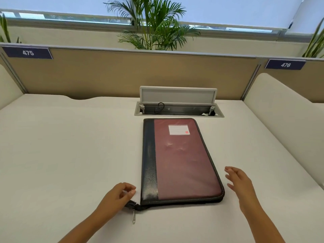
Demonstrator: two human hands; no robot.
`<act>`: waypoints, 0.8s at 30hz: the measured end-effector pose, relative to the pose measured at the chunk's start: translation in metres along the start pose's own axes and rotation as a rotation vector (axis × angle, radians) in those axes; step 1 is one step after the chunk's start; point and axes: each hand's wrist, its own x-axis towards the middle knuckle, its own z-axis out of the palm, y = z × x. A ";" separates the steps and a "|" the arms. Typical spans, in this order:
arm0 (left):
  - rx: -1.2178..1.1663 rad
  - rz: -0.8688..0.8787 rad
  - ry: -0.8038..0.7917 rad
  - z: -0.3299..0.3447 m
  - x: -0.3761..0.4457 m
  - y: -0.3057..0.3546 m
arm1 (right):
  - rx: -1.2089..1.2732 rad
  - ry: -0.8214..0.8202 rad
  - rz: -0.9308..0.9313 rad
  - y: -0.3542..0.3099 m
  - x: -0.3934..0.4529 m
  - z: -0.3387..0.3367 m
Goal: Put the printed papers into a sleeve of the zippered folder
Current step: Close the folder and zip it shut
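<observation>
A zippered folder [182, 160] lies closed and flat on the white desk, maroon with a black spine on its left and a white label near the top. Its metal zipper pull [134, 219] hangs off the near left corner. My left hand [119, 195] hovers just left of that corner, fingers curled and apart, holding nothing. My right hand [240, 183] floats beside the folder's right edge with fingers spread, not touching it. No printed papers are in view.
An open cable hatch [178, 109] with its lid raised sits in the desk just beyond the folder. Tan partition panels [122, 74] with number signs wall the back. White side dividers [280, 120] flank the desk. A palm plant [154, 27] stands behind.
</observation>
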 end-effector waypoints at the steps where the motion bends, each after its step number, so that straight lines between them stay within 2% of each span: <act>1: 0.014 0.043 0.008 0.002 -0.002 -0.002 | -0.014 -0.001 -0.034 0.001 -0.004 0.004; 4: 0.074 0.195 0.014 0.009 -0.008 -0.008 | -0.106 0.037 -0.300 0.009 -0.027 0.021; 5: 0.126 0.246 0.014 0.011 -0.010 -0.011 | -0.144 -0.002 -0.397 0.015 -0.038 0.029; 9: 0.303 0.375 0.021 0.015 -0.013 -0.016 | -0.423 -0.373 -0.585 0.044 -0.084 0.064; 10: 0.314 0.378 0.029 0.015 -0.013 -0.016 | -0.508 -0.418 -0.623 0.049 -0.092 0.072; 13: 0.235 0.321 0.038 0.015 -0.011 -0.015 | -0.718 -0.369 -0.780 0.058 -0.105 0.092; 18: 0.150 0.244 0.019 0.015 -0.006 -0.016 | -0.971 -0.311 -0.917 0.049 -0.109 0.120; 20: 0.151 0.230 0.004 0.014 -0.005 -0.017 | -0.991 -0.256 -0.989 0.044 -0.112 0.131; 24: 0.193 0.217 0.023 0.016 -0.004 -0.018 | -0.943 -0.294 -0.934 0.035 -0.118 0.149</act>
